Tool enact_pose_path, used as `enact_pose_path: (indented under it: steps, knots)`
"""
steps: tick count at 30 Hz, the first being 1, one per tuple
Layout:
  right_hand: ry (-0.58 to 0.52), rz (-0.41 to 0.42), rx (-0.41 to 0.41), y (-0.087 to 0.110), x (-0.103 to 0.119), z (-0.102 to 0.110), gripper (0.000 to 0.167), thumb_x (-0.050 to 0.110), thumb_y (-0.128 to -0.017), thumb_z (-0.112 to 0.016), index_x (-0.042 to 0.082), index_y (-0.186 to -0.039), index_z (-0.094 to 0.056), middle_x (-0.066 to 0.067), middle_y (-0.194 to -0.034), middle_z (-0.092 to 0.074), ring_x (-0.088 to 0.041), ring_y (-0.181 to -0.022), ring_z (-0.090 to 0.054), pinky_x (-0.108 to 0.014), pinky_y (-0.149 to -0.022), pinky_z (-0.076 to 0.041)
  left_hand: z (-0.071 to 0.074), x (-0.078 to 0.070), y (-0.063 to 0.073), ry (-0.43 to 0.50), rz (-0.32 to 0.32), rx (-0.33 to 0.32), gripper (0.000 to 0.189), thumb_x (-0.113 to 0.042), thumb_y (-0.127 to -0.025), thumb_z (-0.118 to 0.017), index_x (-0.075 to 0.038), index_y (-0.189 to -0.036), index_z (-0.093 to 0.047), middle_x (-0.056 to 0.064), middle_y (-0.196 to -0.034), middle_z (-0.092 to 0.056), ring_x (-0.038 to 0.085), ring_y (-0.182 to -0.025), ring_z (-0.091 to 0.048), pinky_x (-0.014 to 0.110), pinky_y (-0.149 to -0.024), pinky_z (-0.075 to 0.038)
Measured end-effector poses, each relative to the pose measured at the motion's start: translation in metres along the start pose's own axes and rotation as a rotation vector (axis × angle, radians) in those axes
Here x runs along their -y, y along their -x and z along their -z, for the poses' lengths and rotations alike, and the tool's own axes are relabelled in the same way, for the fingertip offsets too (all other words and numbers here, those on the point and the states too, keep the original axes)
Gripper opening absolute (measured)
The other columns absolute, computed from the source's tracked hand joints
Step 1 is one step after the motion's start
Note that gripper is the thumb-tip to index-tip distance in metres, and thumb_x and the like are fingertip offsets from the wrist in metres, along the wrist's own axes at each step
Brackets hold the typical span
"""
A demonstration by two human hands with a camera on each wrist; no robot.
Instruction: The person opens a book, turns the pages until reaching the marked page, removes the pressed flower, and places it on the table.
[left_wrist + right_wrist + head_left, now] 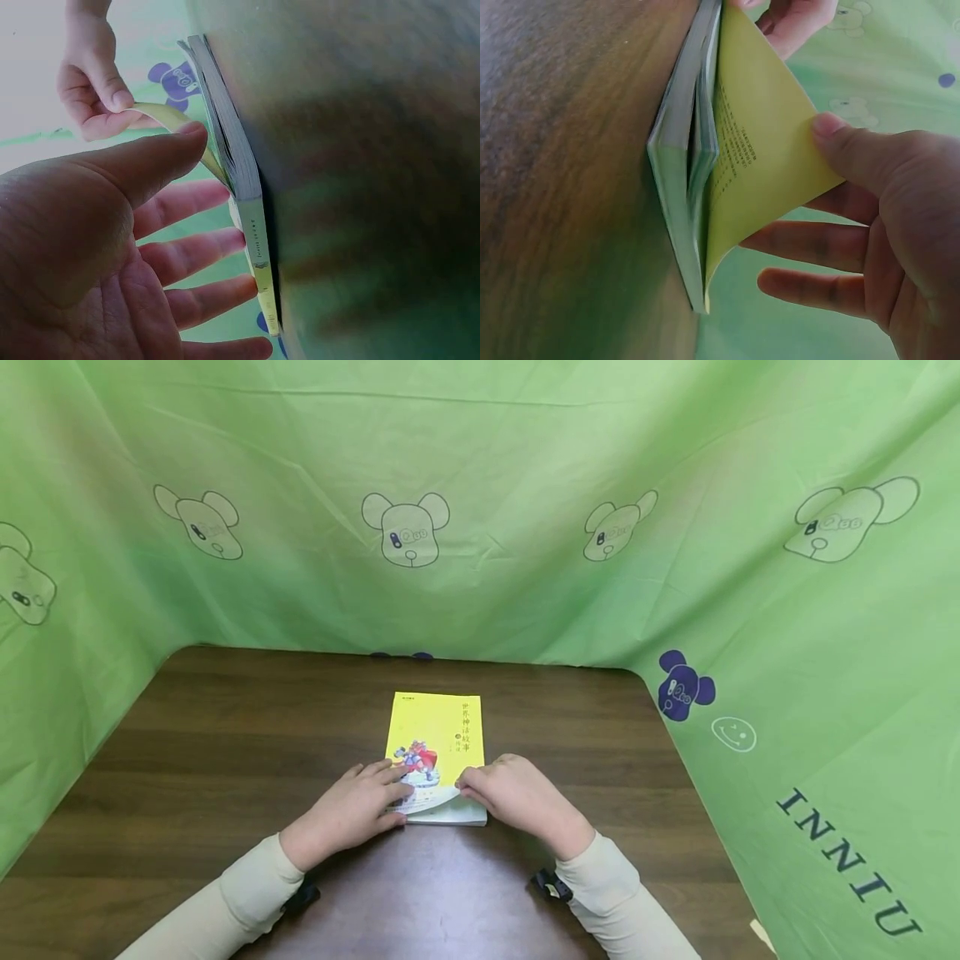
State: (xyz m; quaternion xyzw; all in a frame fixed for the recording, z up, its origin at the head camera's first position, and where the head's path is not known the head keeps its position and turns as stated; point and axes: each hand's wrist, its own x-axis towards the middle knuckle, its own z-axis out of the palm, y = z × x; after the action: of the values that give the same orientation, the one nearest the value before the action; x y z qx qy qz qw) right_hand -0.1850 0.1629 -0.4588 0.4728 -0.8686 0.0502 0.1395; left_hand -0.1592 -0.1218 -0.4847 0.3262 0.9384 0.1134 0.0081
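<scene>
A yellow paperback book [431, 718] with a red-and-blue cartoon figure and Chinese title lies flat on the table. Its front cover [769, 142] is lifted and bowed up at the near right corner, with white pages showing beneath. My right hand [521, 797] pinches that corner between thumb and index finger; in the right wrist view the other fingers lie behind the cover. At the book's left side my left hand [352, 802] rests with spread, fairly straight fingers on the cover. Seen from the left wrist, its fingertips touch near the spine [257, 232].
The dark brown wooden table [247, 718] surrounds the book. A green curtain [510, 602] printed with bear heads stands behind and on both sides. Dark wrist devices [551, 885] sit under both light sleeves. A small pale item [762, 935] lies at the table's right edge.
</scene>
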Motion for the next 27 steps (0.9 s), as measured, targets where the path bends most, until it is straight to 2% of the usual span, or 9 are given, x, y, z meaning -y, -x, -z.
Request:
enact_pose_path:
  steps: [4, 8, 12, 16, 21, 27]
  knots:
    - [-0.005, -0.01, 0.008, -0.001, 0.001, 0.006, 0.007, 0.028, -0.098, -0.07, 0.022, -0.101, -0.073, 0.016, -0.083, -0.074, -0.005, -0.07, -0.068, -0.031, -0.071, -0.055, 0.001, 0.0, 0.0, 0.011, 0.009, 0.003, 0.04, -0.037, -0.094, -0.075, -0.015, -0.128, -0.072, 0.011, -0.145, -0.06, 0.038, -0.135, -0.054, 0.065, -0.102, -0.046]
    - [-0.034, -0.018, 0.017, -0.002, 0.0, 0.013, 0.01, 0.027, -0.096, -0.073, 0.023, -0.104, -0.074, 0.015, -0.095, -0.076, -0.004, -0.085, -0.071, -0.031, -0.08, -0.055, 0.002, 0.001, 0.0, 0.03, 0.015, 0.008, 0.039, -0.034, -0.094, -0.075, -0.015, -0.128, -0.072, 0.011, -0.145, -0.061, 0.038, -0.135, -0.054, 0.064, -0.102, -0.046]
    - [-0.073, -0.048, 0.042, 0.0, -0.005, 0.02, 0.026, 0.036, -0.091, -0.078, 0.023, -0.113, -0.072, 0.011, -0.111, -0.074, -0.009, -0.104, -0.07, -0.036, -0.096, -0.053, 0.004, 0.0, 0.001, 0.034, 0.014, 0.002, 0.039, -0.032, -0.094, -0.074, -0.014, -0.129, -0.071, 0.012, -0.142, -0.063, 0.038, -0.133, -0.056, 0.062, -0.102, -0.047]
    - [-0.07, -0.093, 0.051, 0.002, -0.011, 0.025, 0.046, 0.053, -0.088, -0.076, 0.021, -0.12, -0.07, 0.004, -0.124, -0.072, -0.016, -0.118, -0.066, -0.041, -0.103, -0.05, 0.005, -0.001, 0.001, 0.032, -0.001, -0.03, 0.04, -0.029, -0.092, -0.076, -0.012, -0.129, -0.07, 0.01, -0.135, -0.067, 0.034, -0.127, -0.061, 0.056, -0.101, -0.05]
    - [-0.047, -0.135, 0.038, 0.005, -0.015, 0.029, 0.056, 0.061, -0.088, -0.07, 0.018, -0.123, -0.07, 0.0, -0.126, -0.071, -0.018, -0.12, -0.066, -0.042, -0.103, -0.05, 0.006, -0.001, 0.0, 0.017, -0.002, -0.067, 0.046, -0.031, -0.09, -0.078, -0.012, -0.131, -0.068, 0.008, -0.133, -0.068, 0.028, -0.12, -0.065, 0.051, -0.098, -0.052]
    - [-0.045, -0.152, 0.026, 0.006, -0.016, 0.031, 0.061, 0.063, -0.089, -0.069, 0.016, -0.127, -0.068, -0.002, -0.13, -0.07, -0.02, -0.122, -0.065, -0.044, -0.105, -0.049, 0.008, -0.002, -0.002, 0.028, 0.033, -0.042, 0.056, -0.035, -0.09, -0.08, -0.014, -0.139, -0.064, 0.007, -0.139, -0.065, 0.026, -0.125, -0.063, 0.05, -0.099, -0.052]
